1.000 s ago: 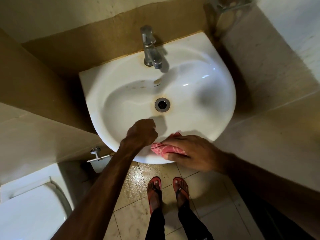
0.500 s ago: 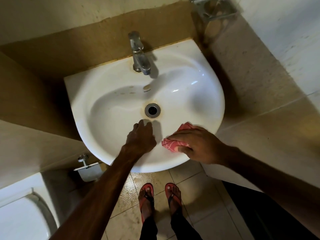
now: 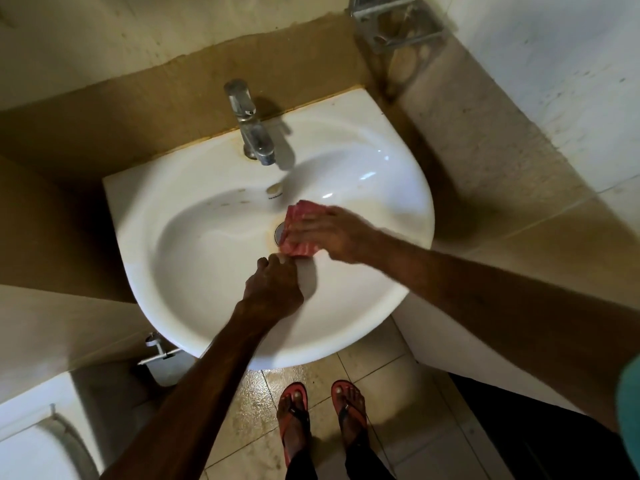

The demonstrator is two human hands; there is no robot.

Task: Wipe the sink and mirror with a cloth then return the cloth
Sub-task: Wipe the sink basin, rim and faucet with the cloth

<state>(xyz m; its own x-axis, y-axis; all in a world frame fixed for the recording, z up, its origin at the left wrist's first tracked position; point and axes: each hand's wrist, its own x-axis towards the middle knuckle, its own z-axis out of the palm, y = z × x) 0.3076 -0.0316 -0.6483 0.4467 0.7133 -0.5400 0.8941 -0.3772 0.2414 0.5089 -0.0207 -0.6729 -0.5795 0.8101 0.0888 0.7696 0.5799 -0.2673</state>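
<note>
Cloth point(image 3: 298, 227) now up from near rim; I see it mid-frame over drain point(image 3: 277, 233), under right hand point(image 3: 334, 234), fingers flat, pressing. Left hand point(image 3: 273, 289) fisted, empty, just below. Free room in sink point(image 3: 194, 265), frame left.

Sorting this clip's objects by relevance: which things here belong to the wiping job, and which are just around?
In the job: sink; cloth, pressed over the drain by the right hand; left hand, curled beside the cloth.
Just around: faucet; soap rack on the wall; toilet; sandals.
</note>
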